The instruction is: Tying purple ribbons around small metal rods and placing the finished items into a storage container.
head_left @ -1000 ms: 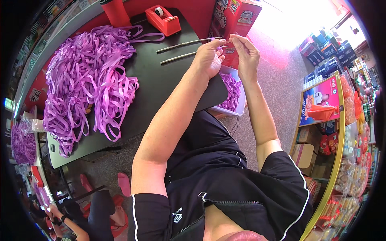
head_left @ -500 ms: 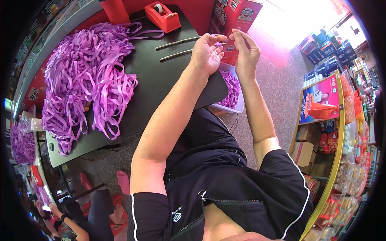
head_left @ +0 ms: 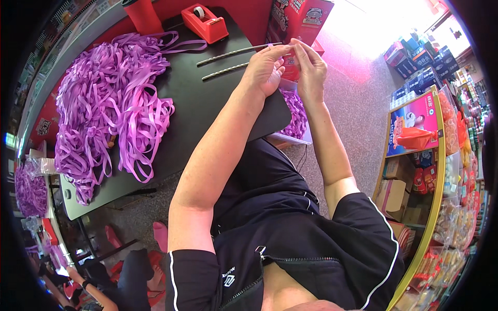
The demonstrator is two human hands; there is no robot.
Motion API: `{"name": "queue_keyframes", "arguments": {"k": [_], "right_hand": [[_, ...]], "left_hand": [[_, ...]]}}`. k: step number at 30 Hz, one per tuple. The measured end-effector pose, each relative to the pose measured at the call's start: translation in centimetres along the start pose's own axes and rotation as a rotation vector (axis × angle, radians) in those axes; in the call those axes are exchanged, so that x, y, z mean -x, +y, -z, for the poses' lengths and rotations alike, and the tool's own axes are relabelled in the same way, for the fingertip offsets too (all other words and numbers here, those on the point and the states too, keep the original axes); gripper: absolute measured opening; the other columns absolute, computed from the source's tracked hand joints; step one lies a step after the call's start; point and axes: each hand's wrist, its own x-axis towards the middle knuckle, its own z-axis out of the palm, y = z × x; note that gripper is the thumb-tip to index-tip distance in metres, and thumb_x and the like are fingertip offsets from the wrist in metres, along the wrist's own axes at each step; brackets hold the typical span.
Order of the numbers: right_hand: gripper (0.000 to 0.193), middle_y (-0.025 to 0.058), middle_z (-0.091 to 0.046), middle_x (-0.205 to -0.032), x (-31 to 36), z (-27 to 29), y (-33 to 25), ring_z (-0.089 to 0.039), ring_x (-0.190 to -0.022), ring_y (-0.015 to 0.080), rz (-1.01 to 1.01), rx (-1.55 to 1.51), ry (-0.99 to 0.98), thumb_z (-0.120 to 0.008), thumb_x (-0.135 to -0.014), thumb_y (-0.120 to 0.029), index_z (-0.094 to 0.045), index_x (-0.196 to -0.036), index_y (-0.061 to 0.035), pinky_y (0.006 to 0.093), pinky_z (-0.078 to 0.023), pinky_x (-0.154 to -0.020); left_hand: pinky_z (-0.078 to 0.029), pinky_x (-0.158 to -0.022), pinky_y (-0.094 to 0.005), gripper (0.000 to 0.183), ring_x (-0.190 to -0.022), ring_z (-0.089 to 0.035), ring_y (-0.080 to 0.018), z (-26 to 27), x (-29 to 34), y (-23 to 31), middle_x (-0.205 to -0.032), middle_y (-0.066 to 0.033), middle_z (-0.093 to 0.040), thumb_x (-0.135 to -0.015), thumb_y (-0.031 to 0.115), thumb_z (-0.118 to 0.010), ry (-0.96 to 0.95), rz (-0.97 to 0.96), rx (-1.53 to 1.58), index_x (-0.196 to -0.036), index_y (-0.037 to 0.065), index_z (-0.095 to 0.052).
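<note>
Beyond the far right edge of the black table, both my hands meet near the ends of two spiral-twisted metal rods. My left hand is curled with its thumb out, and bits of purple ribbon show at its fingers. Against its thumb tip, the fingertips of my right hand are pinched together; what they hold is too small to make out. The upper rod passes behind my left hand, and the lower rod runs up to it. A big heap of purple ribbon loops covers the table's left part.
A red tape dispenser and a red cylinder stand at the table's back. Below my hands is a pale bin of purple ribbons. Red boxes stand beyond. Shelves line the right; another person's arm is lower left.
My right hand has moved slightly left, bringing its pinched fingertips against my left thumb. My left fingers have closed in more. The view has shifted a little.
</note>
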Motion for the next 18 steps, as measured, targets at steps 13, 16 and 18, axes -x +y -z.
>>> {"name": "queue_keyframes", "arguments": {"k": [13, 16, 18], "right_hand": [[0.026, 0.0075, -0.070, -0.100, -1.2, 4.9, -2.9, -0.064, -0.090, 0.0128, -0.067, 0.819, -0.231, -0.060, -0.092, -0.022, -0.069, -0.106, -0.0023, 0.0259, -0.049, -0.081], [0.027, 0.0081, -0.069, -0.103, -3.7, 4.9, -3.9, -0.061, -0.101, 0.0137, 0.226, 0.532, -0.237, -0.060, -0.091, -0.028, -0.071, -0.101, -0.0058, 0.0267, -0.045, -0.087], [0.029, 0.0073, -0.068, -0.104, -4.5, 3.2, -4.7, -0.058, -0.104, 0.0133, 0.115, 0.379, -0.366, -0.058, -0.092, -0.030, -0.071, -0.102, -0.0054, 0.0269, -0.043, -0.090]], "left_hand": [[-0.032, -0.100, -0.0365, 0.041, -0.112, -0.043, -0.0254, 0.8, -0.6, 0.0, -0.117, -0.0123, -0.048, -0.075, 0.014, -0.075, 0.080, 0.058, -0.022, -0.110, 0.008, -0.055], [-0.035, -0.096, -0.0366, 0.040, -0.109, -0.044, -0.0252, 0.4, -0.4, -0.1, -0.114, -0.0113, -0.048, -0.074, 0.015, -0.076, 0.073, 0.053, -0.035, -0.108, 0.008, -0.055], [-0.034, -0.097, -0.0373, 0.040, -0.111, -0.043, -0.0255, 0.5, -0.4, 0.1, -0.114, -0.0116, -0.048, -0.075, 0.016, -0.076, 0.116, 0.043, -0.022, -0.108, 0.007, -0.055]]}}
